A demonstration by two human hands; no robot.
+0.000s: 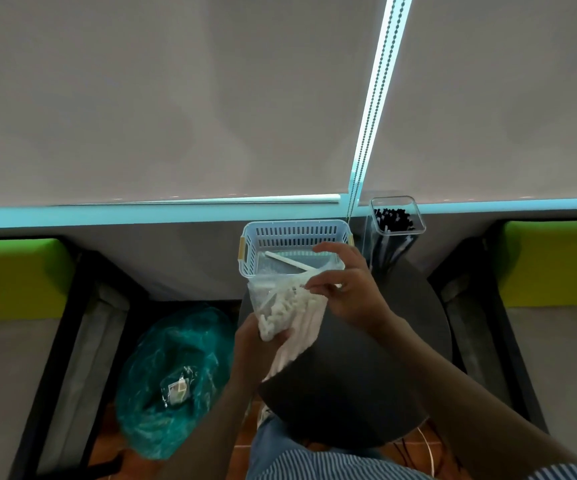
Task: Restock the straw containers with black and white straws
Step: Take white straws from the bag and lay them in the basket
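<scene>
My left hand [249,344] grips a clear plastic bag of white straws [288,313] from below, over the round black table [366,358]. My right hand [345,289] pinches the top of the bag at the straw ends. Just behind stands a pale blue slotted basket [294,233] with one white straw [288,260] lying across its floor. A clear square container [397,216] holding black straws stands at the back right of the table.
A teal plastic bag [172,372] with a small wrapper inside sits on the floor to the left. Green-cushioned seats [13,271] flank the table on both sides. A grey roller blind with a bead chain [366,126] hangs behind.
</scene>
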